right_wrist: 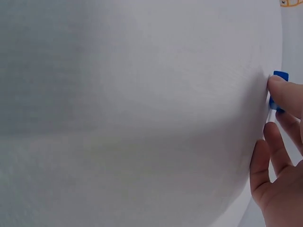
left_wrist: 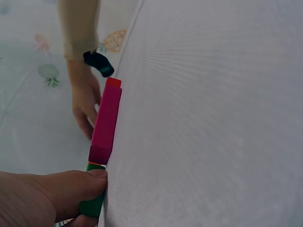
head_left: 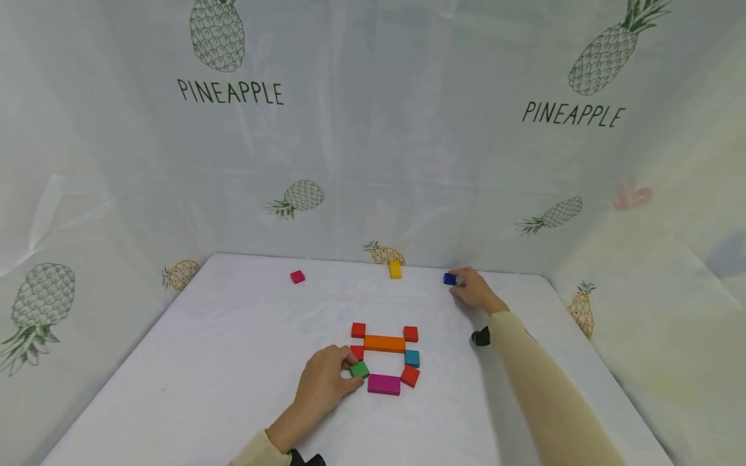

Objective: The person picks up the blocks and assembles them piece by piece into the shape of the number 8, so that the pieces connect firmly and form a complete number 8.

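Observation:
My left hand (head_left: 323, 383) pinches a green block (head_left: 359, 369) between thumb and fingers at the lower left of a ring of blocks. Beside it lies a magenta block (head_left: 384, 384), close to the green one in the left wrist view. An orange block (head_left: 384, 343) crosses the ring's upper part, with a red block (head_left: 358, 330) at its upper left and a teal block (head_left: 412, 358) below its right end. Far to the right, my right hand (head_left: 474, 290) holds a blue block (head_left: 449, 279) near the table's back edge, its thumb (right_wrist: 284, 92) across the block.
A yellow block (head_left: 395, 270) stands near the back edge, and a crimson block (head_left: 298, 277) lies at the back left. Pineapple-printed sheeting (head_left: 408, 129) rises behind the white table (head_left: 233, 336). A dark strap (head_left: 480, 336) is on the right wrist.

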The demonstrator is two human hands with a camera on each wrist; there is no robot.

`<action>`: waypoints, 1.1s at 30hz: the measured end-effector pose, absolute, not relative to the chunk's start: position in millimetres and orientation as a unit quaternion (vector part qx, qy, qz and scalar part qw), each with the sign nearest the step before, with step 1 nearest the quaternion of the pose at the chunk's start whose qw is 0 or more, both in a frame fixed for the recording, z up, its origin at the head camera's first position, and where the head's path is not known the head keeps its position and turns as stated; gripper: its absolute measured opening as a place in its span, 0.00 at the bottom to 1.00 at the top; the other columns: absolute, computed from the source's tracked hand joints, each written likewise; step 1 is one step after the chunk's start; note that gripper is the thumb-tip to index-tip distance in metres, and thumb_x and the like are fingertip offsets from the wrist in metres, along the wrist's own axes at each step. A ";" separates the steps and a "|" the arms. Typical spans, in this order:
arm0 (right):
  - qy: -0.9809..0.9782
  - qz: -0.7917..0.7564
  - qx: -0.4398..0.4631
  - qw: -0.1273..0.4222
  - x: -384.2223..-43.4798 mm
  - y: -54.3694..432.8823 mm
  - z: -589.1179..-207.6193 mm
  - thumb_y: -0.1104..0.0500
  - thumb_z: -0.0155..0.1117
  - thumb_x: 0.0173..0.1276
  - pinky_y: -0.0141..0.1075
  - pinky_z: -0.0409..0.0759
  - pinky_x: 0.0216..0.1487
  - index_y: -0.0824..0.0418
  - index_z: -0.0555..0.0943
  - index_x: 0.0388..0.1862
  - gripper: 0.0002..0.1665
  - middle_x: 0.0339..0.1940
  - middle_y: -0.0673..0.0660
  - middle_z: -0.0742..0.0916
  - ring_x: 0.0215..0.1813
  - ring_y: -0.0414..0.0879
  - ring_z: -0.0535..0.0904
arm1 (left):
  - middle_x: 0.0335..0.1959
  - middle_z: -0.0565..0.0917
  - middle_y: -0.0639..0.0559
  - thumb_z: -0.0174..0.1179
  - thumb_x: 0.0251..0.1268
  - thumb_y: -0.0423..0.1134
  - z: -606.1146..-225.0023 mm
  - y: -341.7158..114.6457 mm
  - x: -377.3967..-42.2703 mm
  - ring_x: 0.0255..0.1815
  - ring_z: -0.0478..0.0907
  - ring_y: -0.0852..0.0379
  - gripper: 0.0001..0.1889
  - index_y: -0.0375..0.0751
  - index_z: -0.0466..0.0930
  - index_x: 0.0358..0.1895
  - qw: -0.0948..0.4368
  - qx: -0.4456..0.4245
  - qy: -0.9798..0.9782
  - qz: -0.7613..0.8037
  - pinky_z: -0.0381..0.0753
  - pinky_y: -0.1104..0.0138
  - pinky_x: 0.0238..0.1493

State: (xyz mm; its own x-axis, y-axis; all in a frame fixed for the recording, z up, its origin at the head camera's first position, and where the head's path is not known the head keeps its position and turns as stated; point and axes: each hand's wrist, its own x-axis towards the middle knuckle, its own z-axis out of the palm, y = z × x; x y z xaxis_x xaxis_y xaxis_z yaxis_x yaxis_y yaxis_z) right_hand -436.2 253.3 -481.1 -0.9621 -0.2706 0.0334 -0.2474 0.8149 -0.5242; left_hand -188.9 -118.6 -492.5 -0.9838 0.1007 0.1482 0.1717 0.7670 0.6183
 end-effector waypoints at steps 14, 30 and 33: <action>0.949 -0.276 -0.152 -0.012 -428.7 247.5 -482.9 0.64 0.67 0.77 0.59 0.78 0.65 0.67 0.81 0.66 0.21 0.61 0.70 0.83 0.58 0.63 0.80 | 0.31 0.80 0.58 0.83 0.53 0.44 -492.8 -118.3 -187.8 0.35 0.74 0.60 0.15 0.48 0.86 0.38 0.052 -0.078 -0.937 -0.337 0.75 0.67 0.35; 0.946 -0.261 -0.194 0.019 -410.8 231.1 -472.1 0.63 0.69 0.76 0.56 0.81 0.64 0.66 0.81 0.65 0.21 0.59 0.64 0.84 0.57 0.58 0.81 | 0.31 0.80 0.58 0.83 0.53 0.44 -490.3 -119.0 -187.1 0.35 0.74 0.60 0.15 0.48 0.86 0.38 0.051 -0.078 -0.937 -0.336 0.76 0.67 0.35; 0.943 -0.263 -0.202 0.028 -404.3 225.0 -469.5 0.63 0.69 0.76 0.55 0.80 0.65 0.65 0.81 0.65 0.21 0.59 0.63 0.84 0.58 0.57 0.81 | 0.31 0.80 0.58 0.83 0.53 0.43 -490.3 -119.0 -187.0 0.35 0.74 0.60 0.14 0.48 0.86 0.38 0.052 -0.078 -0.937 -0.336 0.75 0.67 0.35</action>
